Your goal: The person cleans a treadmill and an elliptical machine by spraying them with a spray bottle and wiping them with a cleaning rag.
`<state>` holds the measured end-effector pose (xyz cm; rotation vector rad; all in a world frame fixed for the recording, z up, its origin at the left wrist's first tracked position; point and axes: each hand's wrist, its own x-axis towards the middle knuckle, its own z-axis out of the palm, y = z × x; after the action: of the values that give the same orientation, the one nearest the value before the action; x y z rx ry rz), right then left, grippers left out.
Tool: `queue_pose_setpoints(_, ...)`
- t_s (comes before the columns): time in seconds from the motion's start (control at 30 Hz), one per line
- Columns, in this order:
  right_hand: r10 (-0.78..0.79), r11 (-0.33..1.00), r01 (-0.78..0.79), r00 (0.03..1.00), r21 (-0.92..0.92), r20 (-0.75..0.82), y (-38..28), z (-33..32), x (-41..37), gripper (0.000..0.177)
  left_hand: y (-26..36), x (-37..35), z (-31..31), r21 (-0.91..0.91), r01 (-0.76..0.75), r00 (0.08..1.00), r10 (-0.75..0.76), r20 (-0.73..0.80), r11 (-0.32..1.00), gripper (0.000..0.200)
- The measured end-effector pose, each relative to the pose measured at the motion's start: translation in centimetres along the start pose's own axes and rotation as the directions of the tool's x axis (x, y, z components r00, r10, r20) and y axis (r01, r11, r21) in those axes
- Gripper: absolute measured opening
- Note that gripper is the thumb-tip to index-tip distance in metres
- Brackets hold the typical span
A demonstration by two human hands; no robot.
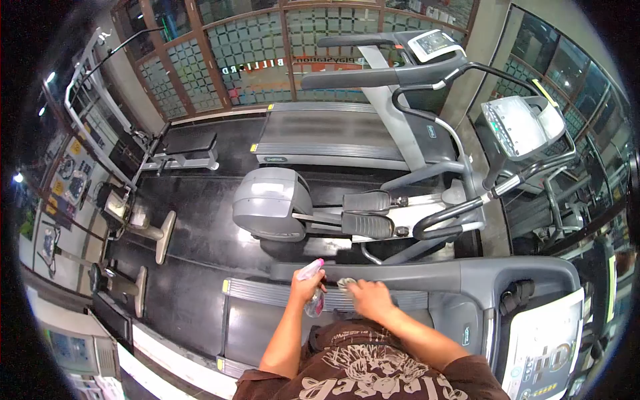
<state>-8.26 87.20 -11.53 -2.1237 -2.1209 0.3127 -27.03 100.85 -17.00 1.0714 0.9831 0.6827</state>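
Machine: grey treadmill with black belt (327, 125), well beyond the grip
Seat: low, black-padded metal bench (191, 145), beyond the grip, leftward
Glass: brown-framed, patterned window panes (245, 41), farthest beyond the grip

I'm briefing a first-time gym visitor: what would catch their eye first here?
Probably the big gray elliptical trainer in the middle of the view, with a treadmill beyond it. Nearer, the pink-topped spray bottle in the left hand stands out; beside it, the right hand holds what looks like a cloth.
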Motion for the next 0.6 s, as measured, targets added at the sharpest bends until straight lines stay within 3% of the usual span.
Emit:
queue_pose_setpoints(0.03, 0.005, 0.998, -0.001, 0.999, -0.068, 0.047, 1.4, -2.4, -0.4, 0.028, 0.2, -0.2, 0.1, -0.008, 0.000, 1.000, 0.000, -0.007, 1.000, 0.032)
queue_pose_setpoints(0.1, 0.123, 0.992, -0.124, 0.990, -0.005, -0.065, 5.2, -7.2, -1.3, 0.022, 1.0, -0.7, 0.5, -0.028, 0.003, 1.000, -0.003, -0.020, 1.000, 0.033)
queue_pose_setpoints(0.13, 0.313, 0.949, -0.316, 0.939, 0.000, -0.140, 8.1, -8.4, -2.2, 0.019, 0.7, -0.4, 0.5, -0.019, 0.005, 1.000, -0.005, -0.023, 1.000, 0.031)
queue_pose_setpoints(0.17, 0.378, 0.924, -0.372, 0.859, 0.085, -0.346, 11.7, -9.3, -3.6, 0.018, 0.4, -0.3, 0.3, -0.007, 0.007, 1.000, -0.007, -0.016, 1.000, 0.029)
queue_pose_setpoints(0.2, 0.412, 0.887, -0.462, 0.792, -0.001, -0.451, 15.8, -10.0, -5.1, 0.029, 0.3, -0.2, 0.1, 0.006, 0.008, 1.000, -0.008, -0.007, 1.000, 0.028)
queue_pose_setpoints(0.23, 0.572, 0.750, -0.650, 0.731, -0.123, -0.374, 18.6, -12.1, -6.7, 0.031, 0.2, 0.0, 0.1, 0.020, 0.006, 1.000, -0.006, 0.004, 1.000, 0.027)
queue_pose_setpoints(0.3, 0.657, 0.647, -0.761, 0.592, -0.054, -0.467, 22.8, -13.8, -10.2, 0.032, 0.2, -0.2, 0.2, -0.006, -0.004, 1.000, 0.004, 0.015, 1.000, 0.026)
queue_pose_setpoints(0.4, 0.754, 0.528, -0.847, 0.436, 0.059, -0.491, 22.0, -12.4, -10.5, 0.037, 1.0, -0.4, 0.3, -0.011, -0.009, 1.000, 0.010, 0.012, 1.000, 0.025)
queue_pose_setpoints(0.43, 0.723, 0.572, -0.819, 0.478, 0.044, -0.498, 20.2, -10.8, -9.4, 0.037, 1.2, -0.3, 0.4, -0.003, -0.007, 1.000, 0.007, 0.014, 1.000, 0.025)
queue_pose_setpoints(0.47, 0.637, 0.689, -0.725, 0.592, 0.020, -0.493, 17.1, -9.9, -8.0, 0.041, 1.2, -0.2, 0.5, -0.016, -0.001, 1.000, 0.002, 0.012, 1.000, 0.026)
queue_pose_setpoints(0.5, 0.600, 0.744, -0.661, 0.724, -0.098, -0.340, 14.3, -8.4, -6.1, 0.045, 1.1, -0.2, 0.5, -0.029, 0.003, 1.000, -0.003, 0.009, 1.000, 0.026)
queue_pose_setpoints(0.53, 0.560, 0.778, -0.616, 0.769, -0.122, -0.309, 11.3, -6.1, -4.1, 0.048, 1.1, -0.2, 0.5, -0.040, 0.011, 1.000, -0.010, 0.008, 0.999, 0.026)
queue_pose_setpoints(0.57, 0.593, 0.789, -0.602, 0.799, -0.124, -0.102, 7.5, -6.0, -2.1, 0.047, 1.2, -0.2, 0.4, -0.025, 0.009, 1.000, -0.008, 0.016, 1.000, 0.026)
queue_pose_setpoints(0.6, 0.533, 0.841, -0.533, 0.846, -0.094, -0.035, 4.7, -4.5, -0.9, 0.047, 1.3, -0.2, 0.3, -0.011, 0.006, 1.000, -0.005, 0.023, 1.000, 0.026)
